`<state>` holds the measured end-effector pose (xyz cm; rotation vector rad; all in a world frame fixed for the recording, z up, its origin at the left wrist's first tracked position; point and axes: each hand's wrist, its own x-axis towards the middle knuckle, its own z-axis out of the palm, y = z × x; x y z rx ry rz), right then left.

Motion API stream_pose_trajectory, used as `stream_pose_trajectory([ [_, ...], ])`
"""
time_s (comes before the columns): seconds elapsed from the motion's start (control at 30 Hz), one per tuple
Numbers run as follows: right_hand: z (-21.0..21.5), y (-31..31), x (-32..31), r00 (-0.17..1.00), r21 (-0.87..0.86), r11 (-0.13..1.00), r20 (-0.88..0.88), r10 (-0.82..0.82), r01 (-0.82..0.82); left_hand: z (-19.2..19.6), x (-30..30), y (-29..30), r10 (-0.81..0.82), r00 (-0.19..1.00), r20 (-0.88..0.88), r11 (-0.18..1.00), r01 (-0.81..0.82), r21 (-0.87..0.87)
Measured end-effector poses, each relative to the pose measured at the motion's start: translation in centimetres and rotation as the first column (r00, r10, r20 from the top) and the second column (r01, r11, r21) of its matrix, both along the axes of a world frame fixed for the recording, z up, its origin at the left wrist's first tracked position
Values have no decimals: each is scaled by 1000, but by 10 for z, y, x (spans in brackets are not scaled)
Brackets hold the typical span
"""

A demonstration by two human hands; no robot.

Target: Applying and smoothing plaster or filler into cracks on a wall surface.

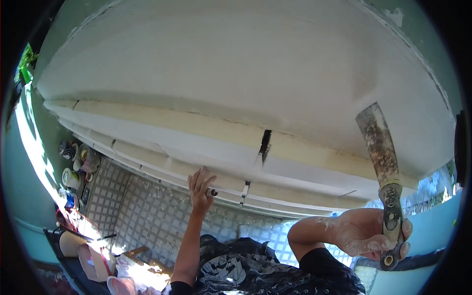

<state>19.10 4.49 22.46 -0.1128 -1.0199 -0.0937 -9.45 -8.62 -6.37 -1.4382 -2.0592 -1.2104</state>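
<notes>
A putty knife [379, 147] with a stained, rust-marked blade is gripped by its dark and pale handle in my right hand [366, 236]. Its blade points up in front of the large off-white panel [231, 59]. Pale dust or plaster coats the fingers and wrist. My left hand [200, 191] reaches to the cream ledge [172, 164] below the panel, fingers stretched upward. Against its palm sits a short brownish cylinder with a dark end [211, 192], perhaps a tool handle; the rest is hidden. A dark gap [265, 142] cuts across the upper ledge between the hands.
Stepped cream and white ledges [314, 184] curve across the view. Below lies a tiled floor [152, 206]. Jars and tubs [73, 178] stand at the left by the green wall [29, 182]. An open cardboard box [93, 263] and plastic bags [140, 275] are at lower left.
</notes>
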Motion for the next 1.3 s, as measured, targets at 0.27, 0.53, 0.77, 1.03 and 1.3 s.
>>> stream_pose_trajectory([
  [0.27,51,14,-8,923,280,880,149,355,-383,-1,9,1,16,1000,3,999,-16,52],
  [0.53,52,53,15,890,83,888,95,445,-453,-4,9,8,30,999,-40,999,-29,28],
  [0.77,12,46,31,935,-372,901,179,306,-224,-2,7,0,-31,999,-11,999,31,-16],
  [1.03,35,25,-46,932,-233,960,289,218,-153,-4,8,0,-27,1000,-16,999,26,-27],
  [1.3,42,26,-54,951,-237,960,230,206,-151,-3,7,-1,-70,997,16,996,71,-60],
])
